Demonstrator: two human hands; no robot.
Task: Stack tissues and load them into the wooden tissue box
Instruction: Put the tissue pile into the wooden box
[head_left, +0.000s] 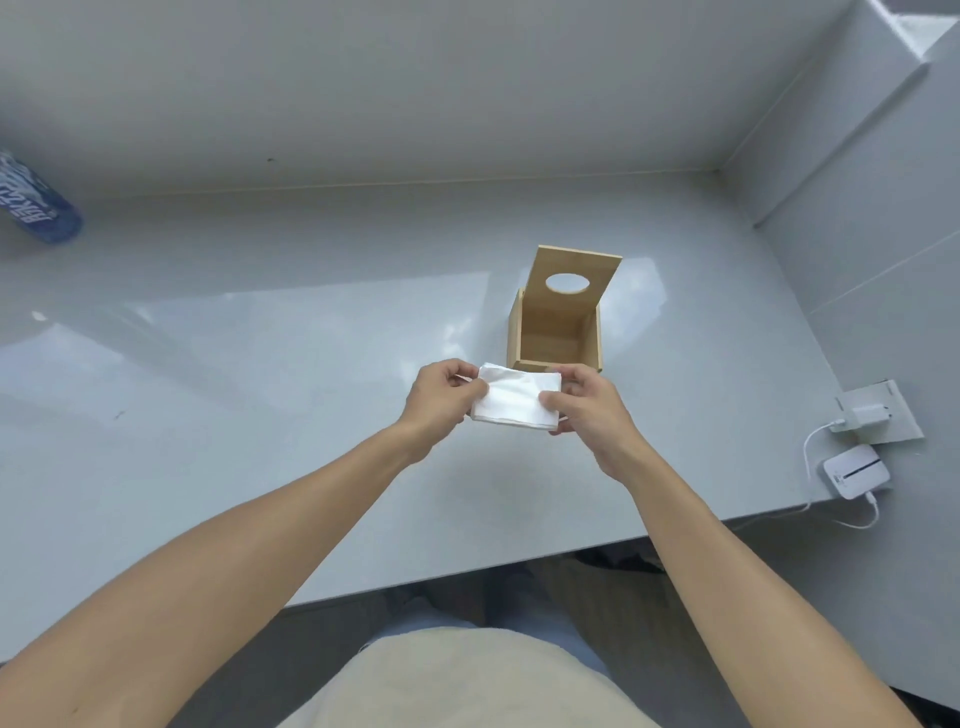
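A small stack of white folded tissues (514, 402) is held just above the grey table, right in front of the wooden tissue box (556, 338). My left hand (441, 400) pinches the stack's left edge and my right hand (589, 402) pinches its right edge. The box stands open and looks empty inside. Its lid (574, 278), with an oval hole, is tilted up at the back.
A blue-labelled bottle (39, 205) lies at the far left of the table (260, 364). At the right edge are a wall socket with a white charger (867, 413), a white cable and a small white device (854, 470). Walls close the back and right.
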